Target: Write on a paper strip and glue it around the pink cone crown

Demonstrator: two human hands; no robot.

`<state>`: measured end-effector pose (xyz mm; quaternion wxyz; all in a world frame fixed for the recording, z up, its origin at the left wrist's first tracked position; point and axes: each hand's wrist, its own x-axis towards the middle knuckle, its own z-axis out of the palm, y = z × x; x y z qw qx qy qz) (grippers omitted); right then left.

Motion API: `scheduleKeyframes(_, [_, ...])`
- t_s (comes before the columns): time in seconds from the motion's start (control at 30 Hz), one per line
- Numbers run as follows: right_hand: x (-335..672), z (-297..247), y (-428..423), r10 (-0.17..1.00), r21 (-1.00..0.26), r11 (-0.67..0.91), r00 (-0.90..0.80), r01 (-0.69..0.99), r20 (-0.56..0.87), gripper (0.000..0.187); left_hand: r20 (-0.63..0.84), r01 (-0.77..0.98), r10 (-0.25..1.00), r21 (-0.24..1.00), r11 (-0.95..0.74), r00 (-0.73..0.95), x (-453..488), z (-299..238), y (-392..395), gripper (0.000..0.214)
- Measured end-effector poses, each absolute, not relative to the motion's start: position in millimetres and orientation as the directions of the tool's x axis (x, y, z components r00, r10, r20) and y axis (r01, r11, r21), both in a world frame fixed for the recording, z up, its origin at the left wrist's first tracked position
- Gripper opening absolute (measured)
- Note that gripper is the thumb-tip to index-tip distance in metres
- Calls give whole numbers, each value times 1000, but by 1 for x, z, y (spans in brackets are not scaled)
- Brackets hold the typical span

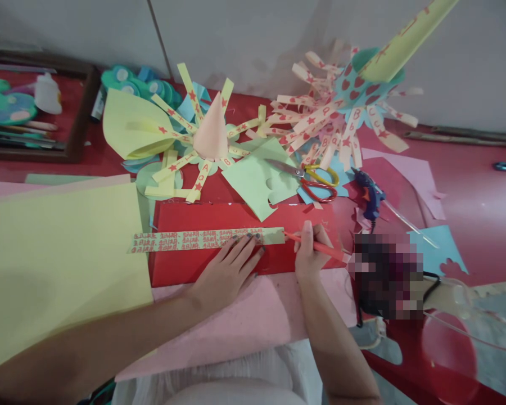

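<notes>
My left hand [231, 267] lies flat with its fingers slightly apart, pressing on a pale green paper strip [211, 239]. Rows of red handwriting cover most of the strip; its right end is blank. Under it is a red rectangular board or folder [172, 270]. My right hand [312, 253] is closed around a red pen [331, 250], its tip at the strip's right end. Beyond the hands, scissors [307, 177] with red and yellow handles lie partly on a cut light green sheet [261, 180].
Behind stand a paper cone with lettered strips [213, 132] and a taller paper figure [358, 90]. A glue gun [369, 194] lies at right, near a pixelated patch. Large yellow sheets [63, 253] and a tray [82, 112] of craft supplies are at left.
</notes>
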<state>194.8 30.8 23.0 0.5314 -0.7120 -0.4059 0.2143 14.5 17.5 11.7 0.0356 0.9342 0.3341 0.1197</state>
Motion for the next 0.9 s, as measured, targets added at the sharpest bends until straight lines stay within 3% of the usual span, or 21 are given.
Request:
scheduleKeyframes(0.1, [195,21,31,842,-930,-69,521,360,139,40,196,614,632,148,-775,750,14,11,17,42])
scheduleKeyframes(0.3, [197,20,37,939,-934,-95,343,346,31,35,179,619,639,157,-769,748,13,9,17,42])
scheduleKeyframes(0.67, [195,22,39,965,-910,-107,263,401,3,37,173,612,628,139,-779,759,13,8,15,38])
scheduleKeyframes(0.9, [197,19,39,952,-908,-122,307,401,7,37,121,559,573,133,-819,811,10,5,15,41])
